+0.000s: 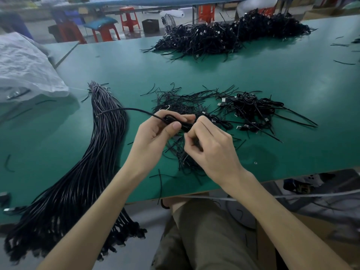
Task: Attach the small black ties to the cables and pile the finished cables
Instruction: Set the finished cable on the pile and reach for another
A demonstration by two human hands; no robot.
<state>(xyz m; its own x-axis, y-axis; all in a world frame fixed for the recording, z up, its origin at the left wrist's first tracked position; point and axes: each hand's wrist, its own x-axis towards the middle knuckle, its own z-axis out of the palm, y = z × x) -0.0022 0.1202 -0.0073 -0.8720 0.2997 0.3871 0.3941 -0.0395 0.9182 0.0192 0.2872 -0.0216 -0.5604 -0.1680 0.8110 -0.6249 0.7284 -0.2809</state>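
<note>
My left hand [157, 131] grips a coiled black cable [172, 120] above the green table [116, 61], its free end trailing left toward a long bundle of straight black cables [87, 162]. My right hand [210, 141] pinches the coil's right side with curled fingers; whether a tie sits between them is hidden. Loose black ties [181, 100] lie scattered just beyond and under my hands. A small pile of tied cables [251, 110] with silver plugs lies to the right.
A large heap of finished cables [229, 36] sits at the table's far side. A white plastic sack [25, 69] lies at the left. The bundle's plug ends hang over the near edge. Red stools [129, 19] stand beyond the table.
</note>
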